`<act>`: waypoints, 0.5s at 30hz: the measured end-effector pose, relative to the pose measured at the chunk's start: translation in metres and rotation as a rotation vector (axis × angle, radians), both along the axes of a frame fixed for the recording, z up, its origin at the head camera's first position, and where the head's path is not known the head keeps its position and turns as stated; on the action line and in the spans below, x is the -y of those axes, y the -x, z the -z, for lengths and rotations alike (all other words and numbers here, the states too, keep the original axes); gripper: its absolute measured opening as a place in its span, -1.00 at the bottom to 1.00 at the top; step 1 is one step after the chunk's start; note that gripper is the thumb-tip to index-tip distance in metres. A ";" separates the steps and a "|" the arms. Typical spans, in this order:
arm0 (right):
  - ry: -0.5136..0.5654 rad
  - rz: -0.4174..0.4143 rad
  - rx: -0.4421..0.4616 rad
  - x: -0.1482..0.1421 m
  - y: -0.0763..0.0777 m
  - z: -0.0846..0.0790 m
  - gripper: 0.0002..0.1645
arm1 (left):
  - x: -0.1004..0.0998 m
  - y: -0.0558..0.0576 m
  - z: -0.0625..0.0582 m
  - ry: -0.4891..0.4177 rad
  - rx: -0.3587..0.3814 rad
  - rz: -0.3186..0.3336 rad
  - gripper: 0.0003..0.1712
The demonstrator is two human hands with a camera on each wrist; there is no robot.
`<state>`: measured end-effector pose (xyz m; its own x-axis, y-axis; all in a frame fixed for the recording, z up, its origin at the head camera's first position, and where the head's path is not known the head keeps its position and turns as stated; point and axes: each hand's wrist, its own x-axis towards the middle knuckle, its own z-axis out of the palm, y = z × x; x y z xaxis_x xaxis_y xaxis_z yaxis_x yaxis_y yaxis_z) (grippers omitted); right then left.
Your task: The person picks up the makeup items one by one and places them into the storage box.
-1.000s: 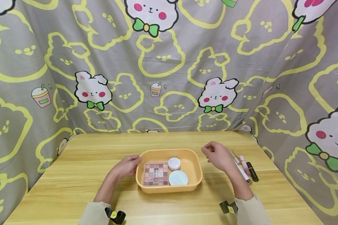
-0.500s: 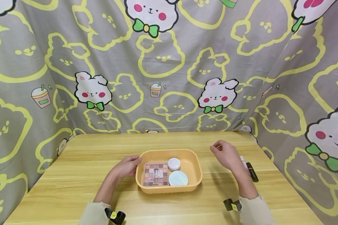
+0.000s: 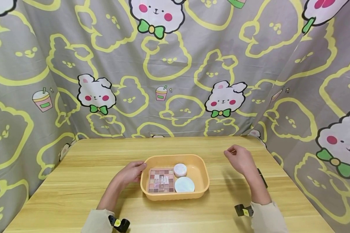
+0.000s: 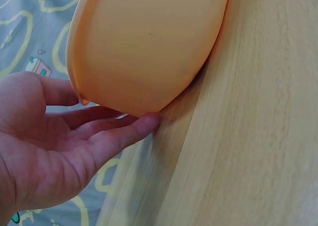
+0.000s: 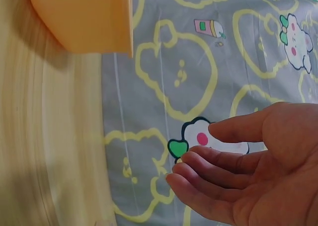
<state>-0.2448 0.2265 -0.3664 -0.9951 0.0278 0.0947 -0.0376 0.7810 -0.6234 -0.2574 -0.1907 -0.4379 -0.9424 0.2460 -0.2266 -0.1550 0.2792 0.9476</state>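
Observation:
A yellow-orange plastic basin (image 3: 175,196) stands mid-table. Inside lie a square eyeshadow palette (image 3: 161,181) with "BACK" on its lid, a small round pale case (image 3: 180,170) and a larger flat round case (image 3: 184,184). My left hand (image 3: 131,172) holds the basin at its left end; in the left wrist view its fingers (image 4: 119,136) reach along the underside of that end. To the right of the basin, my right hand (image 3: 237,158) is raised over the table with nothing in it, fingers loosely bent. Part of a black tube (image 3: 262,178) shows past the right forearm.
The wooden table (image 3: 90,181) extends around the basin on all sides. A grey curtain (image 3: 175,74) with cartoon bears hangs behind it and along both sides. Other slim cosmetic tubes seen earlier are hidden by the right forearm.
My right hand has moved right, away from the basin and across the slim tubes, so its forearm now covers most of them. The left hand and the basin have stayed in place.

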 end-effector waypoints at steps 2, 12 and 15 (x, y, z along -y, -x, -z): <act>0.005 0.005 -0.004 -0.004 0.000 0.001 -0.60 | 0.000 0.000 0.000 -0.001 -0.001 0.006 -0.42; -0.003 0.039 0.010 -0.021 0.006 0.009 -0.58 | -0.002 0.001 0.000 -0.006 0.003 -0.001 -0.41; -0.006 0.048 0.016 -0.027 0.007 0.011 -0.59 | -0.002 0.001 0.001 -0.003 0.005 -0.004 -0.41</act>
<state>-0.2516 0.2531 -0.3773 -0.9940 0.0754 0.0794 0.0101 0.7851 -0.6192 -0.2589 -0.1887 -0.4388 -0.9423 0.2432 -0.2300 -0.1603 0.2753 0.9479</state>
